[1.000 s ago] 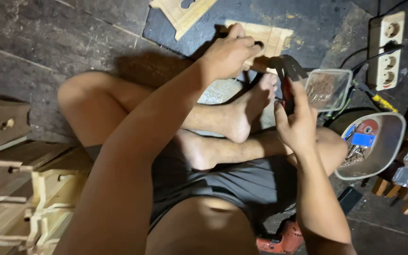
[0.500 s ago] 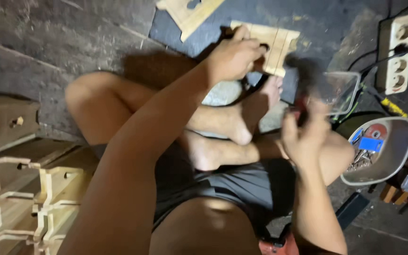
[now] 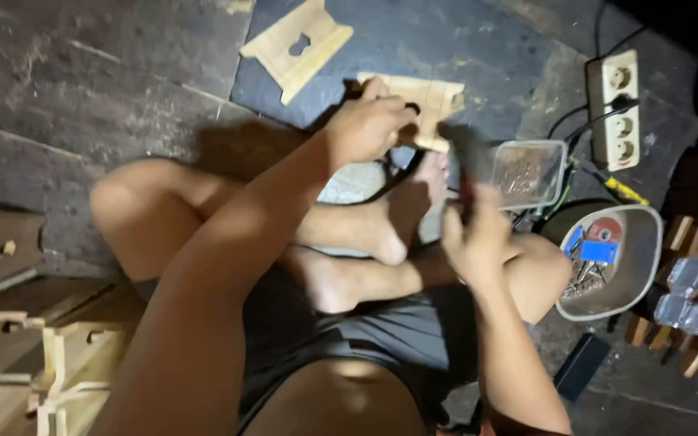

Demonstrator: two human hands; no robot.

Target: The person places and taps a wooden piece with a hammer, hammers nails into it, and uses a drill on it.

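Wood panel point(image 3: 434, 101) gripped by left fingers point(image 3: 385, 113); right fingers point(image 3: 466, 230) clutch blurred tool point(image 3: 464, 157); nail tub point(image 3: 531, 171) beside.

The person sits cross-legged, bare feet tucked together in front of the lap. The left arm stretches long and nearly straight from the lower left up to the middle, ending in the left hand point(image 3: 369, 125), which is curled palm down with the knuckles up and the fingers bent in a grip. The right forearm rises steeply from the lower right, elbow bent close to the body; the right hand point(image 3: 476, 238) is raised with the back toward the camera, fingers seemingly wrapped shut, though motion blur smears them
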